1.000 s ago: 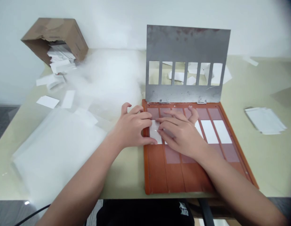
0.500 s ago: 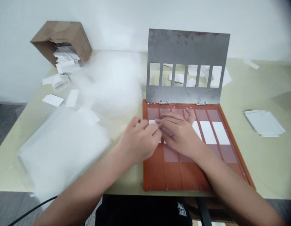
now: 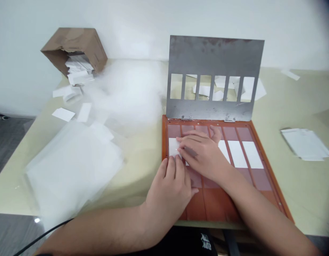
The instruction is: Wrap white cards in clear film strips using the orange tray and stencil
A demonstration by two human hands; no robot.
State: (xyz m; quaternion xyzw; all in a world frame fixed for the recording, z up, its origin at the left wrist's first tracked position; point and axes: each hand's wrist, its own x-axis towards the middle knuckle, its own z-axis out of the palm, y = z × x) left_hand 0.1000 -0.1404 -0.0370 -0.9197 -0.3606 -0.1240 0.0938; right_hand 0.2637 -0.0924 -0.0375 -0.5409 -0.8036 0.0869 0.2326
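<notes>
A reddish-orange tray (image 3: 215,204) with raised dividers lies before me, its strips of translucent pinkish film crossed by white cards. My left hand (image 3: 171,186) lies low over the tray's left side, fingers stretched out, tips at the lower edge of the leftmost white card (image 3: 173,145). Beside that card's right edge is my right hand (image 3: 200,151), thumb and forefinger drawn together. A tiny pale glint shows at their tips; what they pinch is too small to name. The right hand covers part of the middle cards. Two white cards (image 3: 237,153) show fully on the right.
A grey metal plate (image 3: 216,55) with rectangular windows stands upright, hinged to the tray's back edge. At right lies a card stack (image 3: 305,143). Leftward are a sheet pile (image 3: 74,167), a hazy white heap (image 3: 129,92) and a cardboard box (image 3: 76,37) spilling paper strips.
My left hand has left the right fingertips and come down toward me, its curled fingers now stretched out. More of the leftmost card shows. The right hand stays nearly in place.
</notes>
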